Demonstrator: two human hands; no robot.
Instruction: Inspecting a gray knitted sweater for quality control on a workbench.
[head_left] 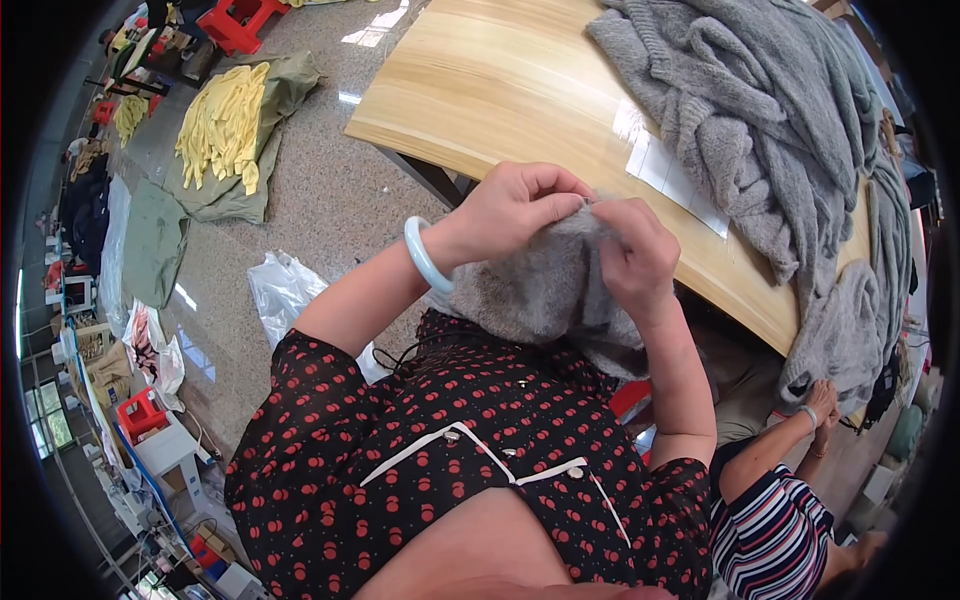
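I am seeing the fingers (575,190) of my left hand (515,205) pinching narrowly on the top edge of a grey knitted piece (545,285), and the fingers of my right hand (635,255) are closing on the same edge just beside them, so both hands are holding the piece up between my chest and the near edge of the wooden table (500,80). A pale blue bangle (425,255) is sitting on my left wrist. I judge that I am picking at a spot on the knit, checking or tidying it; what the fingertips grip there is too small to tell. The next move, as I judge it, is calling for a fine, steady pinch. Farther out, a heap of grey knitwear (770,120) is lying on the table, another person's hands (820,400) are resting at its edge, and yellow gloves (225,125) are lying on the floor.
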